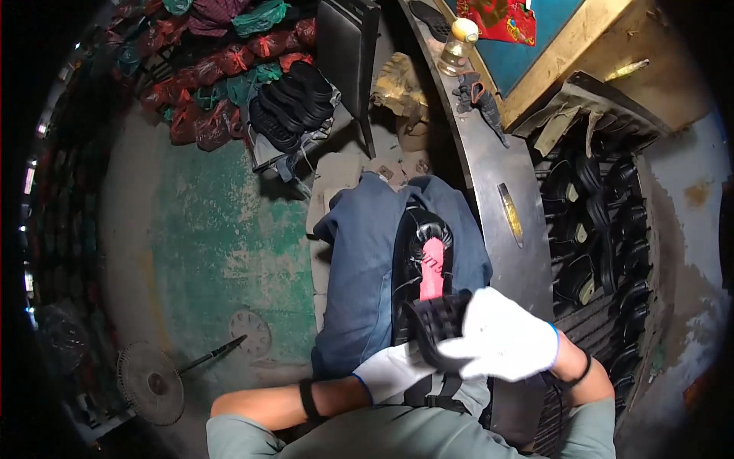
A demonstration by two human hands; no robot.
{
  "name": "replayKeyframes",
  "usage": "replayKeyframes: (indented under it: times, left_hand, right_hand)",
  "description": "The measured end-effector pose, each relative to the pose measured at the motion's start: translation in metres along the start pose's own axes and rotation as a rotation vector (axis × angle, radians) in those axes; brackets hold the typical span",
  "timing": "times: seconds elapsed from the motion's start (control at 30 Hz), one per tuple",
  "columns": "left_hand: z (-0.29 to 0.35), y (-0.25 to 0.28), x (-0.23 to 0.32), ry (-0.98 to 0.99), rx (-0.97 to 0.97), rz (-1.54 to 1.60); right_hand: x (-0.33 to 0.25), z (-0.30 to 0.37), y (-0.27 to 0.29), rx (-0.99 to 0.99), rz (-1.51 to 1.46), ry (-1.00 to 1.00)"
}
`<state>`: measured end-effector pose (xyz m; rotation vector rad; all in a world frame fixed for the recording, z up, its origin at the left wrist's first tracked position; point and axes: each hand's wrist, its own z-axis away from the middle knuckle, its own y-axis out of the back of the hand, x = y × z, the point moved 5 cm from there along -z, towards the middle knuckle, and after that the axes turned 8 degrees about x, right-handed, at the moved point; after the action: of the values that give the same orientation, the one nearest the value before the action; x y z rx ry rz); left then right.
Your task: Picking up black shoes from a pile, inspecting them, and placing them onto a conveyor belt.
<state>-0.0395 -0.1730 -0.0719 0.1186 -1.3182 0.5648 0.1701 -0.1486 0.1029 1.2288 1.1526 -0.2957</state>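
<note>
A black shoe upper (405, 268) lies bottom up across my lap, toe end away from me. Its gathered black edges surround a pink strip (433, 268) down the middle. My right hand (505, 336), in a white glove, is closed on a black shoe sole (443, 317) with a grid of recesses. One end of this sole is lifted over the near half of the upper. My left hand (394, 372), also white-gloved, is at the near end of the shoe, against the sole's lower edge. Its fingers are hidden behind the sole.
At my right stands a metal-topped bench (501, 183) bearing a knife-shaped yellow tool (510, 214) and a bottle (457, 50). Beyond it is a rack of black shoes (589, 222). Black soles (294, 107) pile up front left, near red bags (210, 126). A fan (151, 382) stands left.
</note>
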Motion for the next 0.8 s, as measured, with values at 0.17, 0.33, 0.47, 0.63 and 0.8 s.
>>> replayKeyframes:
  times: [0.17, 0.33, 0.47, 0.63, 0.8]
  left_hand:
    - [-0.003, 0.059, 0.121, -0.583, 0.291, -0.716]
    - [-0.038, 0.088, 0.162, -0.498, 0.296, -0.504]
    - [-0.048, 0.098, 0.160, -0.335, 0.575, -0.399]
    - [-0.059, 0.110, 0.157, -0.173, 0.576, -0.360]
    - [-0.063, 0.111, 0.169, -0.143, 0.186, -0.431]
  right_hand:
    - [0.048, 0.003, 0.000, 0.269, -0.155, 0.028]
    - [0.060, -0.003, 0.006, 0.412, -0.480, -0.130]
    - [0.084, -0.004, -0.001, 0.679, -0.494, -0.497]
    - [0.091, 0.003, -0.002, 0.648, -0.409, -0.725]
    - [0.076, -0.010, 0.026, 0.626, -0.555, -0.471]
